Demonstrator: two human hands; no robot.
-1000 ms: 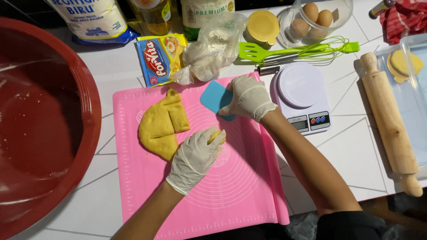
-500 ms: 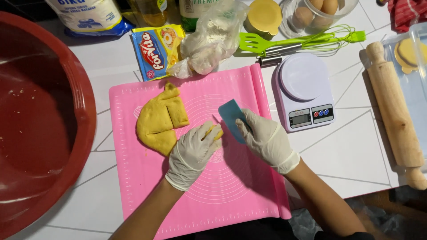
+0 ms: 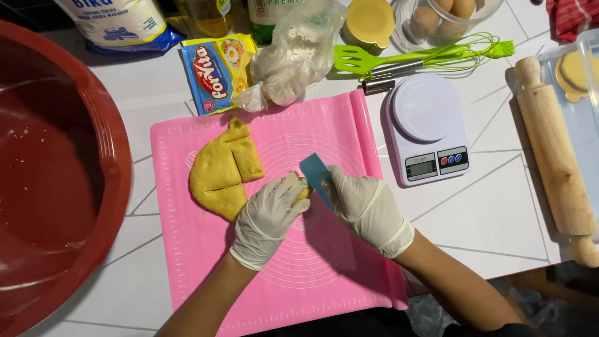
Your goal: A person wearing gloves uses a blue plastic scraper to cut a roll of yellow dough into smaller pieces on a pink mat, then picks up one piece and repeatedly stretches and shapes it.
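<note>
Red plastic fills the nine o'clock edge: a wide mixing bowl [image 3: 50,181] with a few crumbs on its wall, set aside on the white tiled bench [image 3: 493,206] but within reach. Next to it lies a pink silicone mat [image 3: 312,274], which gives the sticky work a clean surface. At about ten o'clock on the mat rests the yellow dough slab [image 3: 223,171], already scored by a straight cut, so pieces can be taken from its near side.

At the mat's middle the left hand [image 3: 269,217], gloved in white, is curled down over a small yellow dough piece [image 3: 302,192], pinning it so it cannot slide. Touching that piece from three o'clock, the right hand [image 3: 368,209], also gloved, grips a blue scraper [image 3: 317,176] with its blade tilted against the dough, an angle that suits cutting or lifting it off the mat.

Along the twelve o'clock edge stand a flour sack [image 3: 112,22], a blue-and-yellow sachet [image 3: 215,72], a knotted clear bag of white powder [image 3: 290,59], a yellow lid [image 3: 369,22] and a bowl of eggs [image 3: 443,15], lined up behind the mat. A green spatula and whisk [image 3: 412,56] lie just above a white kitchen scale [image 3: 427,128], near enough for weighing portions. At three o'clock a wooden rolling pin [image 3: 552,156] lies lengthwise, beside a clear tray [image 3: 577,81] holding flat yellow discs.
</note>
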